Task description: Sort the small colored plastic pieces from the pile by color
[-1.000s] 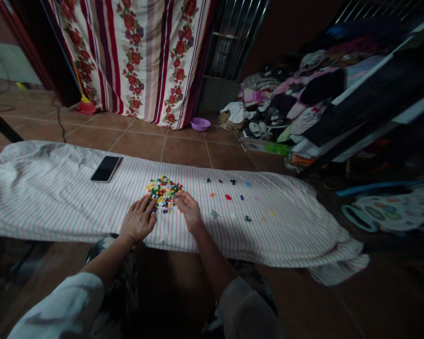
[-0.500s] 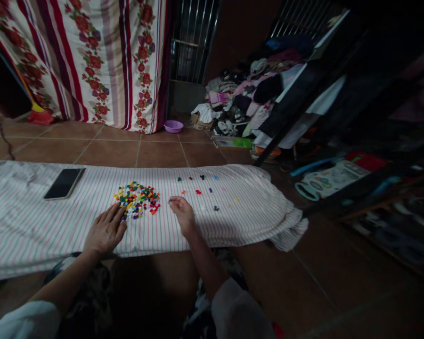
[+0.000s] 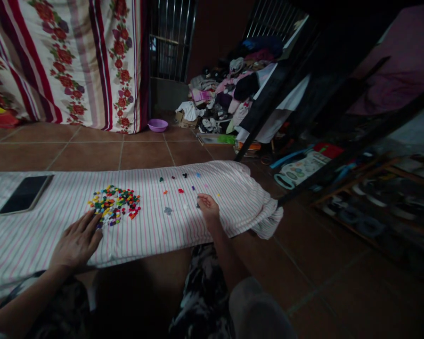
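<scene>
A heap of small, brightly coloured plastic pieces (image 3: 115, 203) lies on a striped cloth (image 3: 141, 245). My left hand (image 3: 77, 240) rests palm down with its fingers spread, the fingertips at the near left edge of the heap. To the right, my right hand (image 3: 209, 209) is closed in a pinch around what looks like a small dark piece, mostly hidden by the fingertips. Just under those fingers sits a dark cluster (image 3: 198, 205), partly covered. Beside it are a faint white cluster (image 3: 186, 207) and a grey cluster (image 3: 167, 211). A red cluster (image 3: 180, 190) lies farther back.
Several more tiny clusters, among them a black one (image 3: 184, 175) and a blue one (image 3: 198, 175), are spread over the cloth's right part. A phone (image 3: 24, 194) lies at the left. Beyond are a purple basin (image 3: 158, 125), piled clothes (image 3: 229, 89) and a shoe rack (image 3: 360, 212).
My right hand has moved right, from beside the heap to the dark cluster, uncovering the grey cluster. My left hand stays at the heap. The view has turned right.
</scene>
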Tool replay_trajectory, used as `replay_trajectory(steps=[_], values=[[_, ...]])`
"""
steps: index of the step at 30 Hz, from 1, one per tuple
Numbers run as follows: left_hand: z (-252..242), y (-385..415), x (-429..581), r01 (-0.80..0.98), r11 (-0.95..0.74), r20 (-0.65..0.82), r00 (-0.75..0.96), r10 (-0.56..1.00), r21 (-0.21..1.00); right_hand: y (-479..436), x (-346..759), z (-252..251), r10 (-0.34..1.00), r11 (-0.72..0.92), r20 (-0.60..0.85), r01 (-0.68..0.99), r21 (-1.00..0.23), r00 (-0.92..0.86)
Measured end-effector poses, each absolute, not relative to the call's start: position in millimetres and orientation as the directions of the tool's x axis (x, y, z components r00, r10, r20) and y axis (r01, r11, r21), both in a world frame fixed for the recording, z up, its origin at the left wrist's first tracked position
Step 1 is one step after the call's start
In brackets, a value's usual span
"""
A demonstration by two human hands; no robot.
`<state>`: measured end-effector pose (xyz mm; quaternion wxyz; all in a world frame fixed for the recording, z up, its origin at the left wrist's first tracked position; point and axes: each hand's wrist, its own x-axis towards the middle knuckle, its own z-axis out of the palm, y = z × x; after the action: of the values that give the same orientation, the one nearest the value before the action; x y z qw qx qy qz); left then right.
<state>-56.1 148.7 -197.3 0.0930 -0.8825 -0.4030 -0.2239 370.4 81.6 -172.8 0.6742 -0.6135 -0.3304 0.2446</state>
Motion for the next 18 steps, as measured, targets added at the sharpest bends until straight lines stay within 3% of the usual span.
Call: replay_trajectory(steps=[3,9,18], values=[[-195.9,149.3,-58.0,0.738,-0.672,0.422,0.629,0.652,-0.061,76.3,377.1,-177.5,0.725,0.126,0.178,0.126,-0.984,0.665],[-193.5,149.5,-58.8,0.723,-0.688,0.455,0.635,0.625,-0.063,68.3,377.7,-185.5,0.714,0.032,0.258,0.338,-0.941,0.651],[-194.6,149.1,-60.6,0.729,-0.682,0.426,0.634,0.645,-0.053,54.2,386.3,-191.2,0.737,-0.137,0.381,0.676,-0.724,0.558]])
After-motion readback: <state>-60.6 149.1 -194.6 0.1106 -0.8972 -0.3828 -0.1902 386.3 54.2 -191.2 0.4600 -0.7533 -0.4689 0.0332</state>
